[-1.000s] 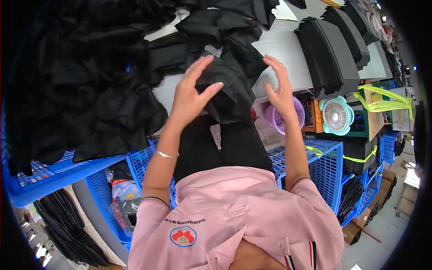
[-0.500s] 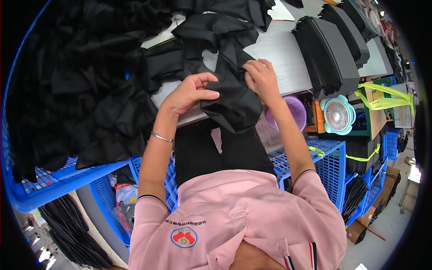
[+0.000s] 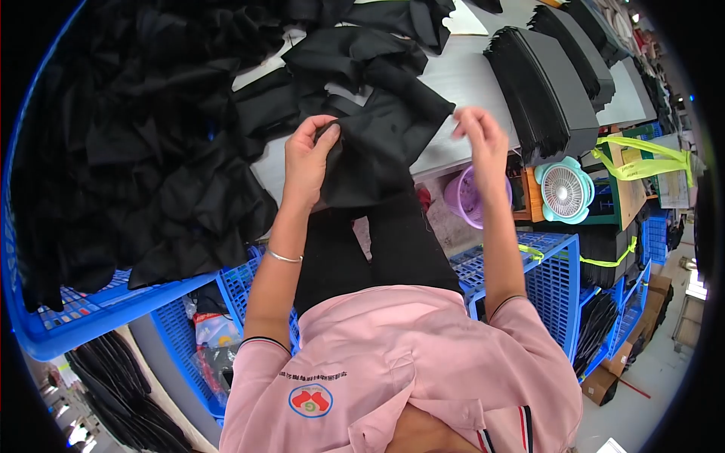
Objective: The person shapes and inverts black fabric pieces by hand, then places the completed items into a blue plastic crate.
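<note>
A black fabric piece hangs over the near edge of the grey-white table. My left hand pinches its upper left side between thumb and fingers. Just right of the fabric's pointed right corner is my right hand, slightly blurred, its fingers bent and closed together; whether they touch the corner or hold anything is too small to tell. More crumpled black pieces lie behind the held one.
A big heap of black fabric fills a blue basket on the left. Stacked dark panels stand at the right of the table. Below them are a purple basket and a small teal fan. Blue crates flank my legs.
My right hand has moved right, off the middle of the fabric. My left hand has shifted left and up, now pinching the fabric's edge. The piece is spread wider and flatter.
</note>
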Demonstrator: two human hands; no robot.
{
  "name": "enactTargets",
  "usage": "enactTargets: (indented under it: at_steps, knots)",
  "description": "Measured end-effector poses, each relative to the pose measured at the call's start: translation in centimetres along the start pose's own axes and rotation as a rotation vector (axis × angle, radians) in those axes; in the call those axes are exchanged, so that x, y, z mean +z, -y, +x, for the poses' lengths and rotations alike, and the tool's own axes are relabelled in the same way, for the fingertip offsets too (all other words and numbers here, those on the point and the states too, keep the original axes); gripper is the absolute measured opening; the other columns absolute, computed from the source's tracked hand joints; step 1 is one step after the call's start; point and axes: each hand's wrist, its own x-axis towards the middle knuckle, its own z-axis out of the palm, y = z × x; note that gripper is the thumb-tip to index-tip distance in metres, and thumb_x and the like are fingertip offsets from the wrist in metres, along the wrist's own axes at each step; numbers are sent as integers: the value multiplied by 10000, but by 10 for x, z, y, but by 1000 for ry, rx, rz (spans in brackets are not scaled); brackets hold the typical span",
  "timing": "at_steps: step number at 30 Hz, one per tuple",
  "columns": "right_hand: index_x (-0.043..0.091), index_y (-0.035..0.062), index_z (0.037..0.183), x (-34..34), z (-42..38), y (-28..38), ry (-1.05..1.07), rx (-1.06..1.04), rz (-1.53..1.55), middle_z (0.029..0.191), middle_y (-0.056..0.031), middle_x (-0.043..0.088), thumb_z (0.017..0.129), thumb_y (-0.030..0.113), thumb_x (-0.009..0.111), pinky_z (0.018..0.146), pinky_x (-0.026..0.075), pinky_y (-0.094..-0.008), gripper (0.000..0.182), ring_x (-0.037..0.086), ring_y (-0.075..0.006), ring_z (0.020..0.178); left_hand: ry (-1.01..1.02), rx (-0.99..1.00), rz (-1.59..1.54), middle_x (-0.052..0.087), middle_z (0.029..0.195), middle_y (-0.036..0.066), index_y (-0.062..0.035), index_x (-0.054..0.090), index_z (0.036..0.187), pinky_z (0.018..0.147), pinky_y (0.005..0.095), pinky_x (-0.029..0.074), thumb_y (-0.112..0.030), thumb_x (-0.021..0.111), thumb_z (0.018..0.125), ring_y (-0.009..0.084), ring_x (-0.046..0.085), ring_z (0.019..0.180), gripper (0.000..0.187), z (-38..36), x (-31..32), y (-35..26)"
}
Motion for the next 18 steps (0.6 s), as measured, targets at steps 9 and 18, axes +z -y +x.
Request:
enactTargets:
  at_steps: [9,18]
  knots:
    - [563,-9,1249,35,-73,21,136,543,715,1140,-86,658,851,96,732,912,495,-272,446,633,-135,1021,202,-266,-565,642,1166,77,-25,559,1230,897,264,512,-157,608,975,135,632,1025,291,-38,37,-8]
    - [576,12,1212,12,-61,-11,324,697,758,1119,-86,665,815,50,738,912,504,-276,430,648,-152,1008,593,-413,-470,633,1215,83,20,488,1357,970,267,490,-119,790,817,142,632,1075,634,-40,20,8]
